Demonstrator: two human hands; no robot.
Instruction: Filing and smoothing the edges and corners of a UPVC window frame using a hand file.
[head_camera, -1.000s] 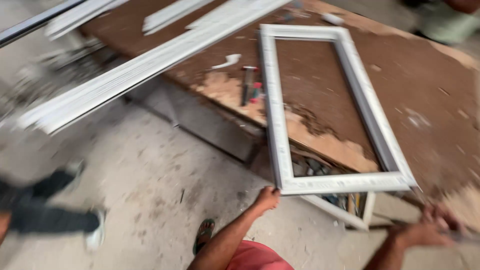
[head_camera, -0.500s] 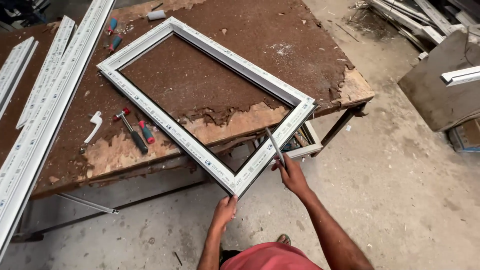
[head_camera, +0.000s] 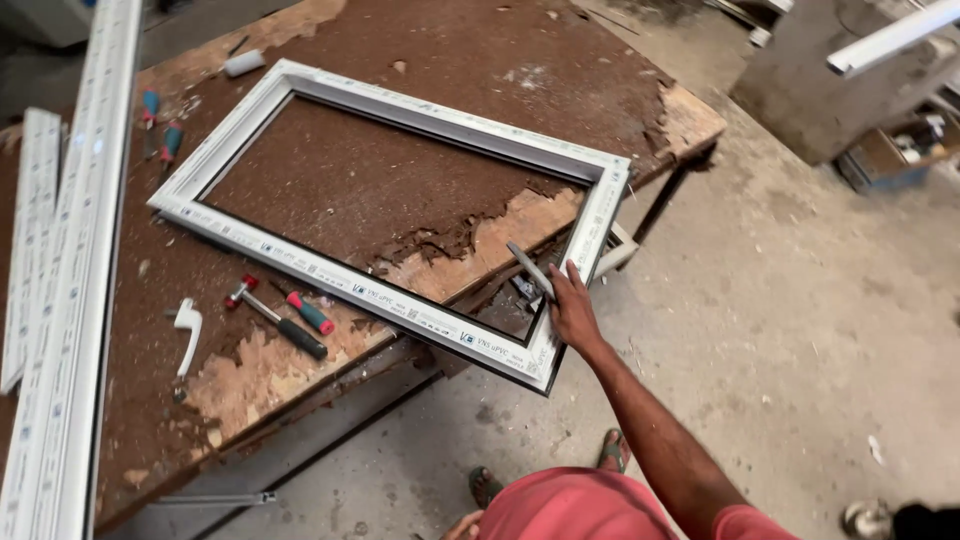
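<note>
A white window frame (head_camera: 400, 210) is laid flat on a worn brown workbench (head_camera: 420, 60), its near corner jutting past the bench's broken edge into the air. That overhanging end is touched by the right hand (head_camera: 572, 310), in which a thin grey tool (head_camera: 530, 270) is pinched against the frame's short rail. The frame is judged to be light for its size and stiff along the rails, though likely to rack at the mitred corners; its smooth plastic faces look slippery, so a grip around a rail, close to a corner, would be the safest. The left hand (head_camera: 462, 526) is only glimpsed low beside a red shirt, away from the frame; whether it is open or closed cannot be told. To the left of the right hand, a hammer (head_camera: 275, 318), screwdrivers and a white handle (head_camera: 187, 335) are scattered on the bench. Farther left, long white profiles (head_camera: 75, 260) are stacked.
</note>
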